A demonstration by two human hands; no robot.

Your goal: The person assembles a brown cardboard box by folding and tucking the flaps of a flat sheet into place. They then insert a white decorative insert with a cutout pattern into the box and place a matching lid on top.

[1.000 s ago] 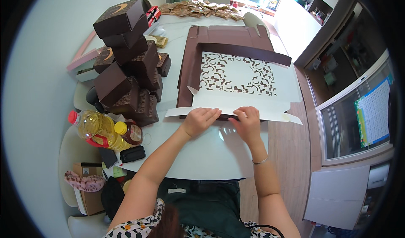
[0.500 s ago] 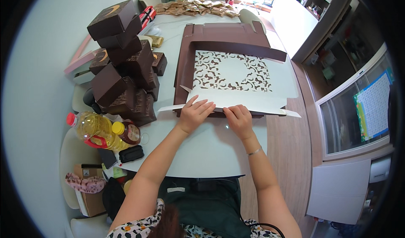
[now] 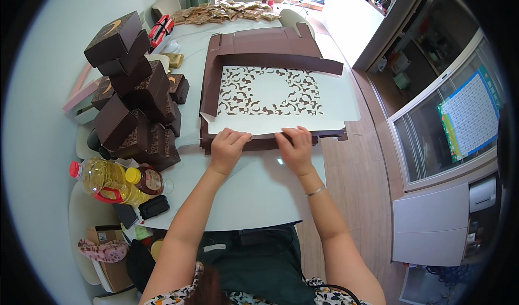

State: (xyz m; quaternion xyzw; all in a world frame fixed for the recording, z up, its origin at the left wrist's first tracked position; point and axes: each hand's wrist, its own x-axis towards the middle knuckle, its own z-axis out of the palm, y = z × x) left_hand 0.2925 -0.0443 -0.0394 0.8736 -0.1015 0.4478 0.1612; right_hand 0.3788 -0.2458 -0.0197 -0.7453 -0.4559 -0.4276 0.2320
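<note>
Brown cardboard dominates the head view: one large flat box blank [image 3: 259,48] lies unfolded on the white table [image 3: 254,191], its far flaps reaching toward the table's far end. On top of it sits one white sheet [image 3: 330,97] with a brown scrollwork pattern cut around a plain middle; its near edge lies right at the fingertips. Both hands press down on the near edge of this flat work. The left hand [image 3: 227,148] lies palm down, fingers stretched nearly straight and close together, tips on the white sheet's near edge. The right hand [image 3: 294,148] lies just beside it, fingers likewise flat and slightly spread, pressing the same edge; neither hand grips anything, and a thin bracelet [image 3: 314,191] circles the right wrist.

Left of the blank stands a pile of finished dark brown boxes [image 3: 132,105], roughly ten, some with a gold crescent on the lid, stacked crookedly. Near left are two bottles: one large yellow oil bottle [image 3: 105,181] with a red cap, and one smaller jar with a yellow cap [image 3: 145,179]. At the far end lies a heap of small tan packets [image 3: 227,10], too many to count.
</note>
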